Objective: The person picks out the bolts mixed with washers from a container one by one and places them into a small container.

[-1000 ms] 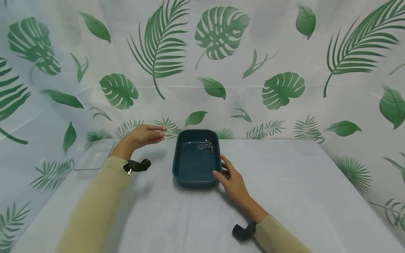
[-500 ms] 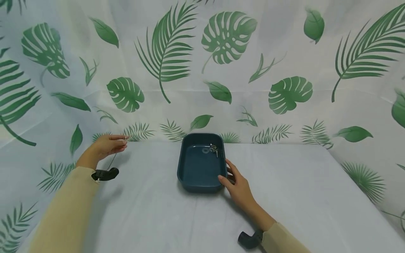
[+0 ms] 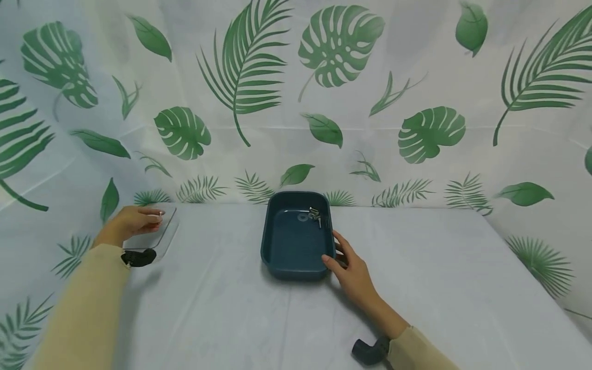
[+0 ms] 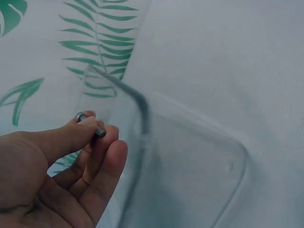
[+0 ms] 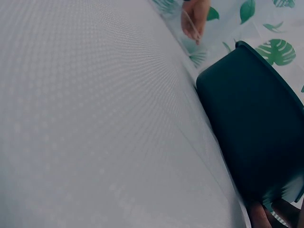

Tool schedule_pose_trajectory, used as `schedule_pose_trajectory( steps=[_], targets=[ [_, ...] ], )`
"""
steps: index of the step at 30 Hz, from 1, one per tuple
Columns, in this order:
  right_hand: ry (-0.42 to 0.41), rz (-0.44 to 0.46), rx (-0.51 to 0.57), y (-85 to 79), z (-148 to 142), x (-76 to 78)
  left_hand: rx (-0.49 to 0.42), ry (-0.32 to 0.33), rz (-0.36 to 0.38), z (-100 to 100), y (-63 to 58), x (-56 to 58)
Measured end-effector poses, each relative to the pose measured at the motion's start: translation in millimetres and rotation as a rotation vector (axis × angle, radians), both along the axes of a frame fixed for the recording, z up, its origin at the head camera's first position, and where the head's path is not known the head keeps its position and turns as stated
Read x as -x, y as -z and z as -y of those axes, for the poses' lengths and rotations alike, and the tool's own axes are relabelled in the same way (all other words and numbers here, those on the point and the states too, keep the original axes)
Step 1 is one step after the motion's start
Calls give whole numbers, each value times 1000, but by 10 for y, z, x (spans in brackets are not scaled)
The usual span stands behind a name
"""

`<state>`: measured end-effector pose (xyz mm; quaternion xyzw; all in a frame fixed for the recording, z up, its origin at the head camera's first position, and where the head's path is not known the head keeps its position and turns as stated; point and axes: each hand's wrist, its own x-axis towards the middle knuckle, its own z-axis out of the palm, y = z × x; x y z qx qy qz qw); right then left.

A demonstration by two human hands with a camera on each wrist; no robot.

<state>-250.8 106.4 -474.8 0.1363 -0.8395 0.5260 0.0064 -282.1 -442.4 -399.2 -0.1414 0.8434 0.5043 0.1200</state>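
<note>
My left hand (image 3: 131,224) is over a clear plastic box (image 3: 169,232) at the far left of the table. Between thumb and fingertips it pinches a small metal screw (image 4: 100,133), partly covered by the thumb. In the left wrist view the box's rim (image 4: 144,111) passes right beside those fingers. My right hand (image 3: 355,275) holds the dark blue tray (image 3: 296,274) at its near right side, thumb at the rim and fingers along the outer wall. Several small metal screws (image 3: 315,212) lie inside the tray toward its far right corner.
A white cloth (image 3: 222,308) covers the table. Behind it hangs a white curtain (image 3: 259,159) with green leaf prints. A pale ring (image 3: 302,217) shows on the tray floor near the screws. Black wrist cameras (image 3: 139,257) sit on both wrists.
My left hand has moved left with the screw, away from near the tray, and has come down over the clear box. The right hand stays at the tray.
</note>
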Motion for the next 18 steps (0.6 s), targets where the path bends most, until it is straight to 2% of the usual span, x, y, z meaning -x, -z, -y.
schedule_pose_trajectory(
  steps=[4,8,11,15,18],
  targets=[
    [1,-2,12,4,0,-4,-23,15,9,-23,107,44],
    [0,-6,20,5,-7,-6,14,33,12,-68,196,103],
    [-3,-9,19,8,-7,-9,40,54,14,-110,238,128],
    [-3,-18,19,10,-3,-11,14,89,8,-218,266,184],
    [-2,-22,17,22,0,-11,-9,93,1,-340,287,245]
  ],
)
